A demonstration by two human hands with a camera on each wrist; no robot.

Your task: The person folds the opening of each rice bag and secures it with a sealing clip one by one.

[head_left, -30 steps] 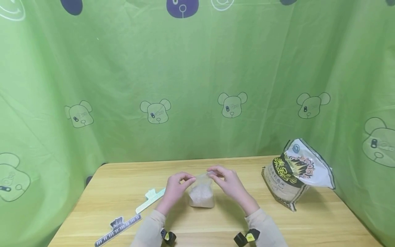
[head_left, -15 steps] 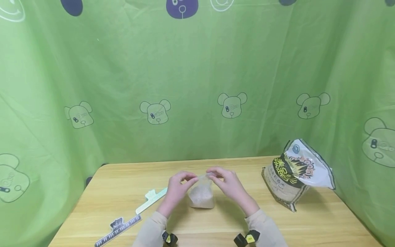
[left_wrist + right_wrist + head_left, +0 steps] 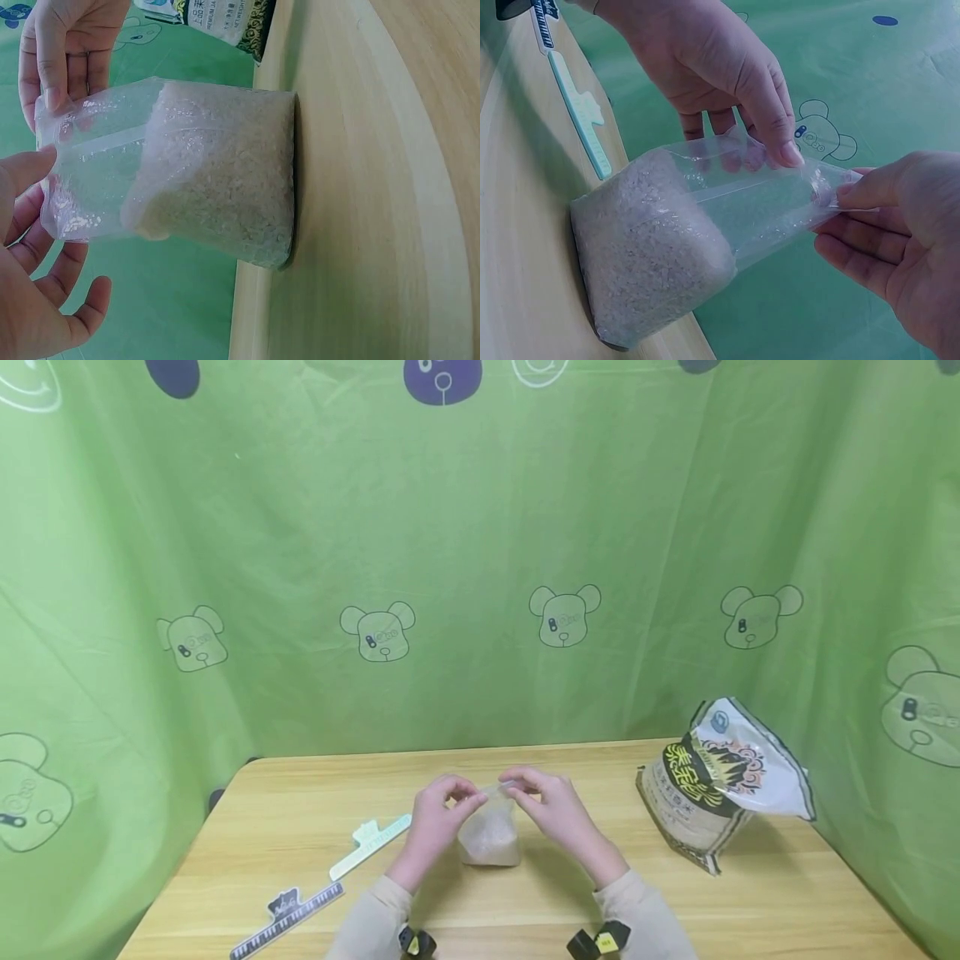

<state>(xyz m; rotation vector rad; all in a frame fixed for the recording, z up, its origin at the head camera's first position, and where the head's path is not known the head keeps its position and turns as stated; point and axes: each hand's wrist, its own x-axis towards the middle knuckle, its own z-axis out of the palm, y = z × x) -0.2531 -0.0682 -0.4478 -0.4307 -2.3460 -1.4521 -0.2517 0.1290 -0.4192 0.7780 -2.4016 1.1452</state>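
Observation:
A clear plastic bag of rice (image 3: pixel 489 839) stands upright on the table, its lower part filled with white grains. My left hand (image 3: pixel 437 821) pinches the left side of the bag's top edge between thumb and fingers. On the opposite side, my right hand (image 3: pixel 558 806) pinches the top edge the same way. In the left wrist view the bag (image 3: pixel 217 165) shows a see-through upper part above the rice, stretched between both hands. The right wrist view shows the bag (image 3: pixel 652 247) with its base resting on the wood.
A mint-green sealing clip (image 3: pixel 369 847) and a piano-key patterned clip (image 3: pixel 287 920) lie left of my left arm. A large printed rice sack (image 3: pixel 712 785) leans at the right of the wooden table (image 3: pixel 787 902). Green cloth (image 3: pixel 480 693) hangs behind.
My left hand has shifted slightly right, toward my right hand, along the bag's top. The bag's mouth sits a little lower and narrower. The clips and sack have stayed put.

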